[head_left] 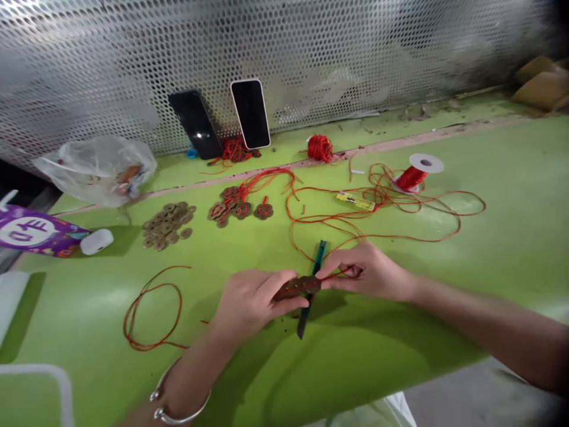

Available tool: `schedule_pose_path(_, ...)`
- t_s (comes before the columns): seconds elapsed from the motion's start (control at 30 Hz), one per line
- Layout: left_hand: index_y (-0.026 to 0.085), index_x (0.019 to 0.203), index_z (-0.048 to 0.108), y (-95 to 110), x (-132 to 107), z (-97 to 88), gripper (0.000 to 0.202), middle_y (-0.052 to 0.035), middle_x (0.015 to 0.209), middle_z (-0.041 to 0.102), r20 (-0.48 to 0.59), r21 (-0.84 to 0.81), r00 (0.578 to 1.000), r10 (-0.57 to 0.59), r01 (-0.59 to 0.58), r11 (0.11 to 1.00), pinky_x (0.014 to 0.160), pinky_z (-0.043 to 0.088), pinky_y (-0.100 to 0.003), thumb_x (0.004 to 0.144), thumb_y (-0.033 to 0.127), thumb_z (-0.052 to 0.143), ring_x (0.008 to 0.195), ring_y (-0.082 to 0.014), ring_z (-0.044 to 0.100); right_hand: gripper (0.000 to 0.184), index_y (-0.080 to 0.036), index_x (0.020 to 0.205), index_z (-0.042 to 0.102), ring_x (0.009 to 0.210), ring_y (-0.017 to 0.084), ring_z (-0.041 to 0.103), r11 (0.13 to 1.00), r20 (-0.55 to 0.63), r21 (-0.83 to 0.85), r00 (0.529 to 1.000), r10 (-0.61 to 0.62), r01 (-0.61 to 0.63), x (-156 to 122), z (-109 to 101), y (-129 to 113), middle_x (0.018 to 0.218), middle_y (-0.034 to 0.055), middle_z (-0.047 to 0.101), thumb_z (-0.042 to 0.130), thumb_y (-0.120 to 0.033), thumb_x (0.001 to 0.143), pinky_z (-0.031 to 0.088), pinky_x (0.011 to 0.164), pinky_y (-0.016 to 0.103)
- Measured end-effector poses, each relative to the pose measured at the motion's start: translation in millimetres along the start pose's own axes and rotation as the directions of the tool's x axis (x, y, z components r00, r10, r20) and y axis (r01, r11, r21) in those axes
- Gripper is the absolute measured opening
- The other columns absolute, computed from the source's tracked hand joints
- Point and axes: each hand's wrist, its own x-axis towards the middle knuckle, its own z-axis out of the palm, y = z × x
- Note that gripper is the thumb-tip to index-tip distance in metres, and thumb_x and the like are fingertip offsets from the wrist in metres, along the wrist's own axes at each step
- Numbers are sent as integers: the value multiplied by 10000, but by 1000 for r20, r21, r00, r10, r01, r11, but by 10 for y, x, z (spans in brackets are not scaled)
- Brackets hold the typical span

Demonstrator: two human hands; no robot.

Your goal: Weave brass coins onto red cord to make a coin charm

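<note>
My left hand grips a brown cluster of coins between thumb and fingers, with red cord running across it. My right hand is closed in a pinch on the red cord just right of the coins. Under the coins a green utility knife lies on the table, its middle hidden by them. Beyond my hands lie finished-looking coin knots with red tails. A pile of loose holed coins is to their left. A loop of red cord rests left of my left hand.
A spool of red cord, tangled cord and a yellow lighter lie to the right. Along the perforated metal wall stand two phones and a red cord ball. A plastic bag, purple package and white case are left.
</note>
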Motion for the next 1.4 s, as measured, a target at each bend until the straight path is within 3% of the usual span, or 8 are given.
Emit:
schedule_pose_path(0.23, 185, 889, 569, 54, 5, -31, 359, 60, 503, 578, 33, -112, 999, 10, -6, 994, 445, 321, -266, 877, 525, 456, 416, -96, 510, 109, -150, 877, 703, 441, 46, 460, 999, 32, 33, 999, -23, 22, -62, -49, -81, 627, -6, 654, 681, -240, 818, 282, 389, 174)
schedule_pose_path(0.57, 203, 941, 525, 66, -12, -25, 256, 62, 526, 587, 62, -97, 998, 31, -25, 995, 429, 335, -283, 892, 454, 507, 430, -111, 522, 106, -173, 923, 690, 466, 55, 536, 999, 91, -17, 995, -33, 35, -84, -87, -78, 689, -1, 698, 638, -237, 855, 354, 428, 179)
schedule_pose_path(0.67, 195, 954, 526, 86, 4, -39, 284, 44, 578, 611, 99, -136, 995, -10, 24, 990, 459, 375, -282, 873, 467, 532, 484, -125, 552, 103, -178, 953, 675, 542, 76, 597, 988, 75, -83, 989, -126, 132, -102, -85, -70, 731, 6, 709, 621, -200, 868, 413, 501, 183)
schedule_pose_path(0.8, 192, 986, 544, 137, 32, -89, 328, -8, 773, 684, 163, -228, 982, -93, 130, 965, 618, 468, -296, 870, 497, 510, 702, -161, 630, 128, -152, 1002, 640, 596, 86, 615, 913, 82, -214, 938, -338, 348, -123, -71, -80, 740, 15, 698, 606, -175, 881, 436, 553, 199)
schedule_pose_path(0.93, 200, 986, 561, 218, 35, -96, 218, -4, 868, 682, 266, -378, 957, -114, 212, 901, 721, 470, -303, 878, 387, 529, 816, -161, 609, 186, -141, 1007, 631, 544, 96, 574, 877, 193, -238, 905, -378, 417, -110, -75, -157, 646, 9, 638, 455, -177, 961, 388, 490, 238)
schedule_pose_path(1.13, 204, 851, 552, 374, 20, -47, 29, 10, 754, 631, 356, -485, 929, -98, 273, 831, 622, 423, -284, 856, 231, 540, 718, -154, 551, 303, -122, 989, 627, 462, 131, 462, 788, 263, -293, 838, -479, 542, -96, -60, -203, 540, -3, 532, 327, -163, 983, 248, 413, 311)
schedule_pose_path(1.23, 194, 803, 553, 417, 30, -56, 83, 11, 690, 601, 340, -520, 931, -133, 304, 798, 573, 398, -263, 873, 211, 510, 653, -136, 519, 300, -129, 983, 626, 451, 138, 432, 772, 252, -292, 824, -508, 565, -98, -55, -190, 523, -5, 504, 327, -142, 975, 212, 416, 319)
schedule_pose_path(1.4, 194, 756, 583, 385, 63, -83, 118, 28, 643, 601, 323, -563, 913, -250, 397, 725, 533, 389, -222, 859, 196, 524, 603, -109, 526, 162, -139, 997, 607, 494, 109, 496, 778, 151, -359, 855, -496, 515, -86, -19, -150, 597, -3, 578, 458, -176, 949, 291, 461, 271)
